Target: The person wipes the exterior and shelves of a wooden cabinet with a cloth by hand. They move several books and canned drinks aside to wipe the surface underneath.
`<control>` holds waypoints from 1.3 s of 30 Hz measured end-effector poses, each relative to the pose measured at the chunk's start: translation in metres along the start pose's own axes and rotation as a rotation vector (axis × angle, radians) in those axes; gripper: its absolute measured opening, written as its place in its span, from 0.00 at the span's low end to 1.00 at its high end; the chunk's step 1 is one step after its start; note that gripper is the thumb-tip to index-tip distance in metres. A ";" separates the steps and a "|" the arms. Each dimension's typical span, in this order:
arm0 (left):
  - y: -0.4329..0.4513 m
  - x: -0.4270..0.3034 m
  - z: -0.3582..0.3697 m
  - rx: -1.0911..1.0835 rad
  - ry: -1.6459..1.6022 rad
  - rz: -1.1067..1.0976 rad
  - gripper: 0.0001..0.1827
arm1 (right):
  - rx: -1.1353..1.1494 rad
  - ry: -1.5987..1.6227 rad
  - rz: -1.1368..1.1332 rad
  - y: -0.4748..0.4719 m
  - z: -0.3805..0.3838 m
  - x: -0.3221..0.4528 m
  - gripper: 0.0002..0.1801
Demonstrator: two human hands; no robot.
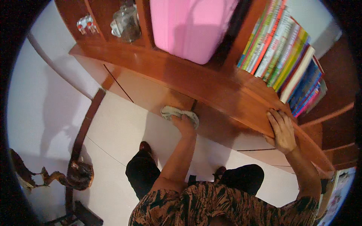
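Observation:
My left hand (pixel 181 124) grips a pale cleaning cloth (pixel 169 110) and presses it against the front panel of a wooden cabinet (pixel 152 93), below the ledge. Part of the cloth bunches out on both sides of the fingers. My right hand (pixel 281 131) rests on the edge of the wooden ledge (pixel 198 82), fingers laid on top and thumb at the front edge, holding no loose object. A row of upright books (pixel 278 53) leans on the shelf just beyond it.
A pink plastic container (pixel 189 31) stands in the middle compartment. Further left are a clear jar (pixel 128 25) and a small red-and-white item (pixel 86 25). A carved wooden object (pixel 80 175) stands by the wall at the left, near a dark stand (pixel 87 213).

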State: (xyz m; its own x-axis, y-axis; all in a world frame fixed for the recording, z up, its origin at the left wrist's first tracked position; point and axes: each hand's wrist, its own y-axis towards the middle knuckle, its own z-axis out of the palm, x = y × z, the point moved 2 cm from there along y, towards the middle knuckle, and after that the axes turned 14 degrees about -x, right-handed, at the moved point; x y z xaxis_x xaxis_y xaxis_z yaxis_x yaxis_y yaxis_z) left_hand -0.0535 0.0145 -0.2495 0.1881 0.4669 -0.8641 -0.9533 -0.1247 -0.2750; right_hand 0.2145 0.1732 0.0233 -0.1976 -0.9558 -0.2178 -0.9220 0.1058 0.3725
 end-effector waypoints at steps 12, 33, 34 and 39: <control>-0.099 -0.139 0.007 0.629 0.171 0.234 0.27 | -0.203 -0.032 -0.014 -0.013 -0.004 0.001 0.42; -0.162 -0.145 -0.124 0.849 -0.108 -1.555 0.34 | 0.133 1.922 1.170 -0.087 0.093 0.194 0.21; -0.170 -0.154 -0.119 0.879 -0.007 -1.437 0.34 | 0.100 1.889 1.238 -0.092 0.098 0.188 0.19; -0.171 -0.171 -0.121 0.829 0.274 -0.983 0.31 | -0.119 1.887 1.304 -0.100 0.092 0.174 0.15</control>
State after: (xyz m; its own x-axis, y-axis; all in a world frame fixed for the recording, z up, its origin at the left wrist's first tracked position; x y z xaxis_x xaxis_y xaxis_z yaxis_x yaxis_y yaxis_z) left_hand 0.1059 -0.1497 -0.1059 0.8303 -0.1497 -0.5369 -0.2347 0.7798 -0.5803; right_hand 0.2420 0.0213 -0.1348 0.0250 0.4856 0.8738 -0.5713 0.7242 -0.3861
